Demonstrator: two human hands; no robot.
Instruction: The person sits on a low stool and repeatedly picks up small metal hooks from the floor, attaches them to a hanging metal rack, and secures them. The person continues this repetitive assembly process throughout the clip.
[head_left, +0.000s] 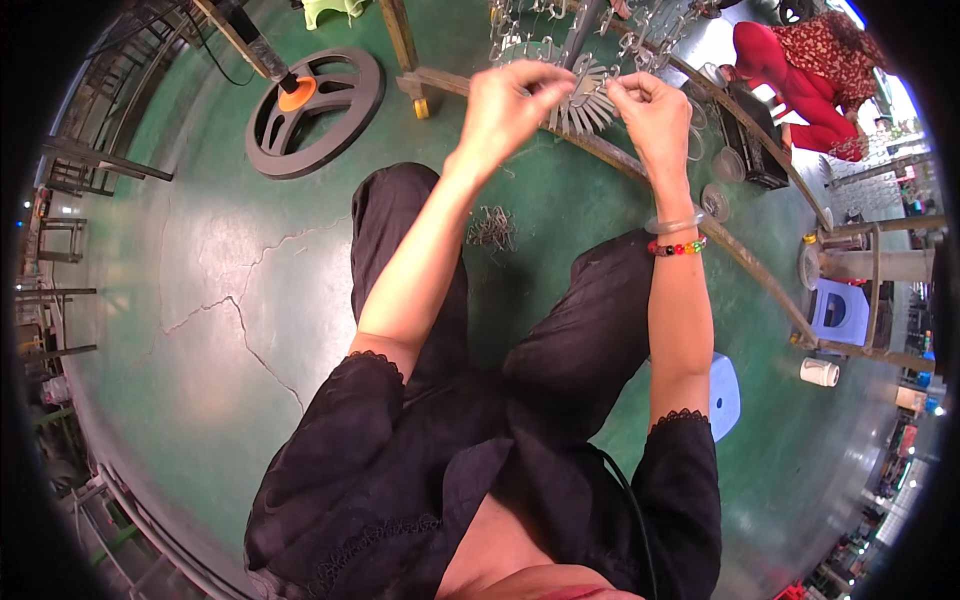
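Note:
Both of my arms reach forward to a rack hung with small silvery wire hooks (pixel 540 22). My left hand (pixel 505 110) is closed, thumb and fingertips pinched together just below the hooks; what sits between them is too small to make out. A short way to its right, my right hand (pixel 655 120) is pinched shut in the same way, close to more hanging wire pieces (pixel 645 42). Whatever it grips cannot be made out either. Beneath and between the hands, a fan-like ring of pale strips (pixel 588 112) shows. Beaded and clear bracelets circle my right wrist.
A loose heap of thin wire pieces (pixel 491 229) lies on the green floor by my knees. At the left stands a dark wheel-shaped base (pixel 318 112). Wooden rails (pixel 740 250) run at the right, near a blue stool (pixel 838 312). Another person in red (pixel 800 85) crouches beyond.

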